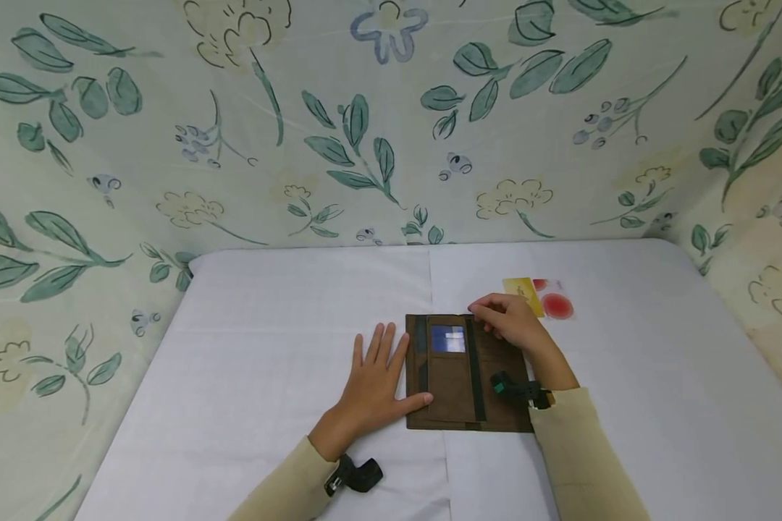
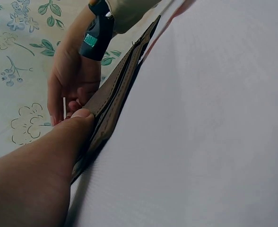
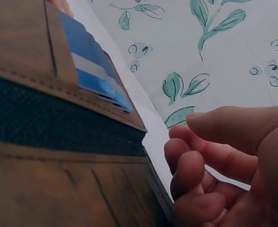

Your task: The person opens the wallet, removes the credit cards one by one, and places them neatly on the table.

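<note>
An open brown wallet (image 1: 452,387) lies on the white-covered table, a dark band running down its middle. Blue cards (image 3: 94,59) sit overlapped in its slots; from the head view they appear behind a small window (image 1: 447,338). My left hand (image 1: 373,391) lies spread beside the wallet, its thumb resting on the lower left edge. Over the wallet's top edge is my right hand (image 1: 511,322), fingers loosely bent. In the right wrist view, nothing shows between the thumb (image 3: 229,125) and fingers of that hand.
Behind my right hand lie a yellow card (image 1: 520,288) and a white card with red circles (image 1: 556,305), side by side. The white cloth (image 1: 267,347) covers the table. A leaf-patterned curtain (image 1: 391,145) hangs along its back and sides.
</note>
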Motion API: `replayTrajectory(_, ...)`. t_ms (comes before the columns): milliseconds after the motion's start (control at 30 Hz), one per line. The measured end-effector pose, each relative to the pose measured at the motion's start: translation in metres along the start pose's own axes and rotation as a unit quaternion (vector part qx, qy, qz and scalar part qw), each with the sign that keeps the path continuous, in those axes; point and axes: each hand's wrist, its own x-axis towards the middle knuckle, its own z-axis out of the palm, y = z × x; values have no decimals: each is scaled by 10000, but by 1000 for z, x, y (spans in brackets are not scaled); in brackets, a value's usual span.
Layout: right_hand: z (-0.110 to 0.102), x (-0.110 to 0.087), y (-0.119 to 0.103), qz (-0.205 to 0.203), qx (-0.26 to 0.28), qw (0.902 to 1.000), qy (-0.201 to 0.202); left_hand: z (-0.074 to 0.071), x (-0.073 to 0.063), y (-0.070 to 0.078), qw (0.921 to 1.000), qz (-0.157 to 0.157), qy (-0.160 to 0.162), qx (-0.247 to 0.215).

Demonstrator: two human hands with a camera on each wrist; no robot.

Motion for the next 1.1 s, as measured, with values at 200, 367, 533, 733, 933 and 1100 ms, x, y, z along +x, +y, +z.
replayTrajectory(200, 4, -1, 1, 146, 114, 9996, -197, -1, 0, 1, 10000, -33, -63, -26)
replayTrajectory(367, 5, 0, 3, 146, 111, 9996, -191, -1, -1, 1, 10000, -12, -16, 30)
replayTrajectory(533, 5, 2, 5, 54, 87, 9996, -280, 0, -1, 0, 10000, 8, 9, 50)
replayTrajectory(733, 7, 2, 2, 74, -287, 9990, -333, -2, -1, 0, 10000, -41, -30, 38)
replayTrajectory(933, 8, 2, 3, 174, -549, 9972, -479, -5, -2, 1, 9999, -77, -102, 4)
replayTrajectory(1100, 9, 2, 3, -37, -738, 9960, -510, -3, -1, 2, 10000, -44, -49, 21)
